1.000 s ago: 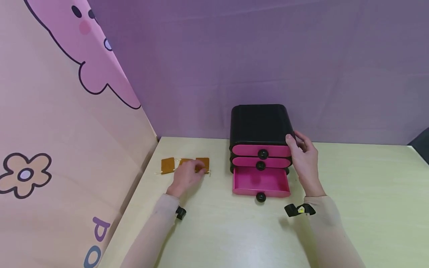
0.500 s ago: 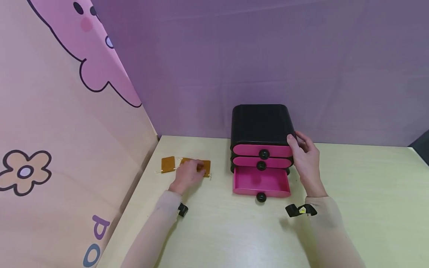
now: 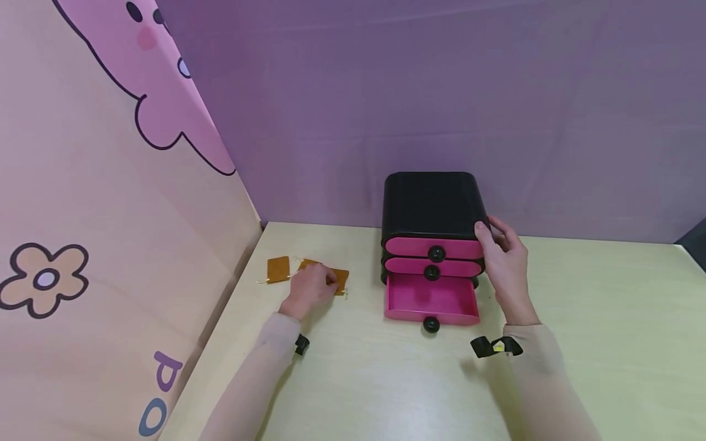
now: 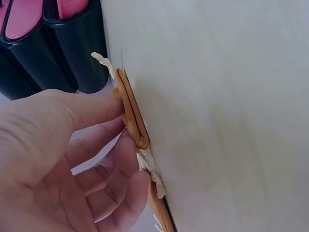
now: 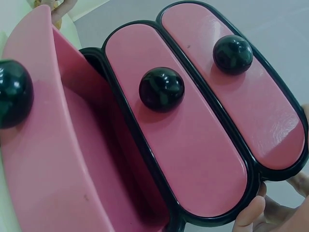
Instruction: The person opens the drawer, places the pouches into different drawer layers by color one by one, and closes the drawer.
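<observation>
Three small tan drawstring pouches lie in a row at the left of the table. My left hand (image 3: 310, 288) pinches the rightmost pouch (image 3: 343, 282) between thumb and fingers. In the left wrist view this pouch (image 4: 129, 108) shows edge-on, its pale cord trailing. The middle pouch (image 3: 306, 264) is partly hidden by that hand; the left pouch (image 3: 278, 269) lies flat beside it. My right hand (image 3: 506, 275) grips the right side of a black drawer unit (image 3: 434, 205), thumb at its top front edge. The unit's bottom pink drawer (image 3: 432, 300) is pulled out, with nothing visible inside.
Two upper pink drawers are closed, the top one (image 3: 408, 247) above the middle one (image 3: 405, 266), each with a round black knob. A purple backdrop (image 3: 309, 122) stands behind the table (image 3: 375, 380), and a printed cloth wall (image 3: 138, 245) runs along the left.
My left hand has taken hold of the rightmost pouch, which has turned and shifted slightly toward me. My right hand keeps its grip on the drawer unit.
</observation>
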Motion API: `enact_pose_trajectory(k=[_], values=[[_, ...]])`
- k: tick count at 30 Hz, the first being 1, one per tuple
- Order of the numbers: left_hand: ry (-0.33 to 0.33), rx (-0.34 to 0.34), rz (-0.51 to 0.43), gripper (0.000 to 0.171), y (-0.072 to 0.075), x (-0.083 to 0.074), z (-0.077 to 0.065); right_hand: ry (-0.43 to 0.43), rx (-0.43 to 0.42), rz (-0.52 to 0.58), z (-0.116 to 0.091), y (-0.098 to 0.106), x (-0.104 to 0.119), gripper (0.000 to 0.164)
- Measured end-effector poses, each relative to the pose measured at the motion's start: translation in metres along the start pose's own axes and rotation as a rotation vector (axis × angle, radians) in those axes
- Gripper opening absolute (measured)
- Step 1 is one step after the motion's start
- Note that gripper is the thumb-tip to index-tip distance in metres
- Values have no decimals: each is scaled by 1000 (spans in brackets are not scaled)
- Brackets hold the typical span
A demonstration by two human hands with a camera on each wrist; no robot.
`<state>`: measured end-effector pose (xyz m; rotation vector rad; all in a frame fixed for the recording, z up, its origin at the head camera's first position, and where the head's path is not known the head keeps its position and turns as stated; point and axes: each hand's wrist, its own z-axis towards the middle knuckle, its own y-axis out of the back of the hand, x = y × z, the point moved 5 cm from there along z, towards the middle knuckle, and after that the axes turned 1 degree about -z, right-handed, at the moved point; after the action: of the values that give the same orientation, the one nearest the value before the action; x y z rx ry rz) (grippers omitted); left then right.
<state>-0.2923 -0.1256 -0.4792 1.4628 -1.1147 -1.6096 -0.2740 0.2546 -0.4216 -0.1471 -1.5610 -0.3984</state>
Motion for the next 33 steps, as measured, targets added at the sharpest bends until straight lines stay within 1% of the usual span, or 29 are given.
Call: enact_pose_trajectory(k=[4,7,15,22,27,33], values=[[-11,-7,-19,11,0,3,0,4,1,3,0,0,0,64],[-31,-18,-17,10,0,3,-2,3,4,2,0,0,1,64],[-72,-22,-10,9,3,1,-8,-1,-7,-6,-2,0,1,63],[-75,-37,-39,12,7,-3,-15,0,-1,-6,-2,0,1,63],[-83,-52,-55,11,11,-6,-18,-4,-12,-11,-3,1,2,62],[-77,-67,-54,10,12,-5,-21,-6,-16,-11,-3,0,2,63]])
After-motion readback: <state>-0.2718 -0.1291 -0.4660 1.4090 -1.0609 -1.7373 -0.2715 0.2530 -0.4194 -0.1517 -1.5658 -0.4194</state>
